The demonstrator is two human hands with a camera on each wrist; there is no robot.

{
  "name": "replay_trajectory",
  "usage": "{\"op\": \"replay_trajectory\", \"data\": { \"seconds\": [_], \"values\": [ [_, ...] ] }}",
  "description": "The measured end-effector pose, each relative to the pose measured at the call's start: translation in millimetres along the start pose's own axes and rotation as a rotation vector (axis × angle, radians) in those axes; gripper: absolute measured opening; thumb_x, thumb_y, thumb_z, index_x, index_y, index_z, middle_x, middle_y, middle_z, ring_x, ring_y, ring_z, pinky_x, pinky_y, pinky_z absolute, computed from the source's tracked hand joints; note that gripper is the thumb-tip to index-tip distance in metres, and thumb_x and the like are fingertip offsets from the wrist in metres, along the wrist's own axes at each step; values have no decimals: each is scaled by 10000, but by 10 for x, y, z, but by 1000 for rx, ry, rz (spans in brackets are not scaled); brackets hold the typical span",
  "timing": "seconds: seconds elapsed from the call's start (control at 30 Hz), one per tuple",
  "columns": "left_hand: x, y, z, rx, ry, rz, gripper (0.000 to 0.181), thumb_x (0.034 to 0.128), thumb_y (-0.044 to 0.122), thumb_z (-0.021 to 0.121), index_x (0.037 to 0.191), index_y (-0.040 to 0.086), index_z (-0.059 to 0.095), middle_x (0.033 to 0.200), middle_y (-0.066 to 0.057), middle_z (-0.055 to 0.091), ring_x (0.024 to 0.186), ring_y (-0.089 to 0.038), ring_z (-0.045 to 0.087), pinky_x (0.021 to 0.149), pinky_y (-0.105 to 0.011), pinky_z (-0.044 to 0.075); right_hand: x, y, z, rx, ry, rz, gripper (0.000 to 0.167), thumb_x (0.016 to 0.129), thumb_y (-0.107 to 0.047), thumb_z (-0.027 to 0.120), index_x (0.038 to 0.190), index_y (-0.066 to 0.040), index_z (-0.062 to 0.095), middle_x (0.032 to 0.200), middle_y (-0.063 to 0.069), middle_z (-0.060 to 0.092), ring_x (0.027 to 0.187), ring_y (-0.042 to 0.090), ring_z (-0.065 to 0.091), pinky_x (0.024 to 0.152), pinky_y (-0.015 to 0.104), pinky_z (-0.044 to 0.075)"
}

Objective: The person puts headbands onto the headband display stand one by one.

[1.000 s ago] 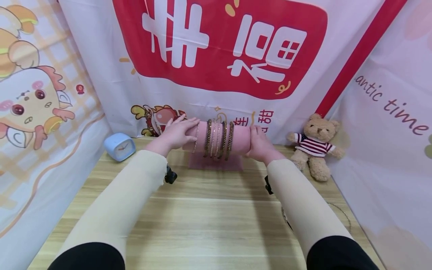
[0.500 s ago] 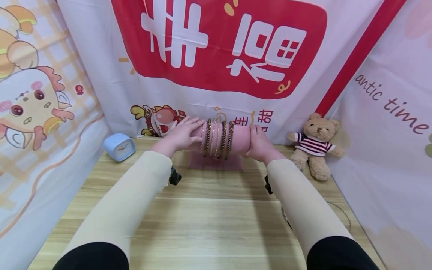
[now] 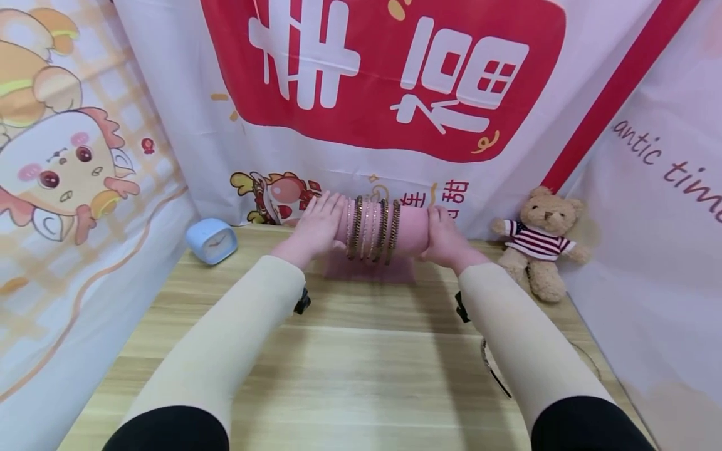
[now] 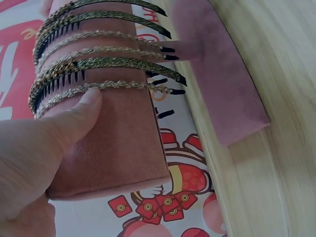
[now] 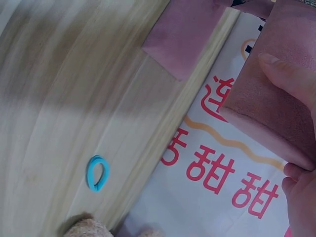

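Note:
A pink velvet headband display stand (image 3: 413, 230) stands at the back of the table, its padded roll above a flat base (image 4: 222, 84). Several headbands, some thick bronze-gold (image 4: 116, 63) and some thin glittery ones, sit side by side round the roll, with black tips and comb teeth. My left hand (image 3: 317, 230) holds the roll's left end, its thumb touching the leftmost thin headband (image 4: 123, 85). At the roll's right end, my right hand (image 3: 445, 243) grips it with the thumb in front; the fingers behind are mostly hidden.
A blue clock (image 3: 211, 241) stands at the back left. To the right sits a teddy bear (image 3: 540, 241) in a striped shirt. Beside my right forearm lies a partly hidden headband (image 3: 496, 374). A turquoise hair tie (image 5: 98, 173) lies near the bear. Printed cloth hangs behind.
My left hand has slid right along the roll, bringing the leftmost thin headband up against the others. My right hand keeps its place on the roll. The head view has shifted slightly.

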State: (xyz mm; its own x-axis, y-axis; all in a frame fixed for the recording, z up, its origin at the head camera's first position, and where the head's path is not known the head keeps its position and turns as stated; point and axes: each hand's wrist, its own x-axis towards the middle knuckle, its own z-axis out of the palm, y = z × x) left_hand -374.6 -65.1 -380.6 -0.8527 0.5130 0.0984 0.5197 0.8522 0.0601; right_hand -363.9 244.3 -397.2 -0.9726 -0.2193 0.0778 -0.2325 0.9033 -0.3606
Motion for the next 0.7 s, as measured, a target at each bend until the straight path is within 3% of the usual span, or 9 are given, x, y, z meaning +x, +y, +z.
{"op": "replay_trajectory", "data": {
  "seconds": [0.2,0.37,0.43,0.53,0.6,0.7],
  "values": [
    [52,97,-18,10,17,19,1059,846,383,778,1580,39,96,1598,-242,147,1468,-418,64,1190,-454,-39,-78,98,-109,29,-46,-16,1326,642,-274,943,1578,-60,29,1590,250,67,1422,433,220,1143,534,256],
    [63,47,-23,-19,16,-7,1068,842,375,782,1585,59,83,1605,-227,134,1475,-398,50,1191,-450,-31,-259,190,-250,126,-75,8,1299,683,-347,922,1595,-157,16,1625,170,-15,1445,417,171,1131,562,267],
    [52,24,-20,-30,12,-14,1069,843,372,783,1585,60,80,1606,-226,129,1476,-394,43,1192,-451,-29,-378,299,-275,135,-80,18,1251,705,-311,914,1594,-125,53,1611,211,39,1435,436,177,1134,575,247],
    [28,8,-13,-38,6,-16,1072,841,372,785,1584,52,81,1607,-229,124,1476,-397,38,1191,-454,-29,-627,569,-256,105,-102,15,1004,768,-209,870,1535,-10,254,1496,296,297,1342,464,335,1087,601,312],
    [9,11,-7,-45,4,-17,1070,843,368,785,1583,51,81,1606,-230,126,1475,-399,41,1190,-456,-27,-825,801,-201,61,-146,-8,721,789,-127,830,1377,66,459,1272,291,522,1161,447,506,986,579,427],
    [-2,31,9,-48,1,-18,1073,847,370,780,1586,60,67,1608,-227,120,1475,-397,41,1191,-458,-19,-1152,1113,-103,25,-239,-13,366,789,-68,779,1072,81,601,933,192,629,857,343,602,765,496,526]
  ]
}}
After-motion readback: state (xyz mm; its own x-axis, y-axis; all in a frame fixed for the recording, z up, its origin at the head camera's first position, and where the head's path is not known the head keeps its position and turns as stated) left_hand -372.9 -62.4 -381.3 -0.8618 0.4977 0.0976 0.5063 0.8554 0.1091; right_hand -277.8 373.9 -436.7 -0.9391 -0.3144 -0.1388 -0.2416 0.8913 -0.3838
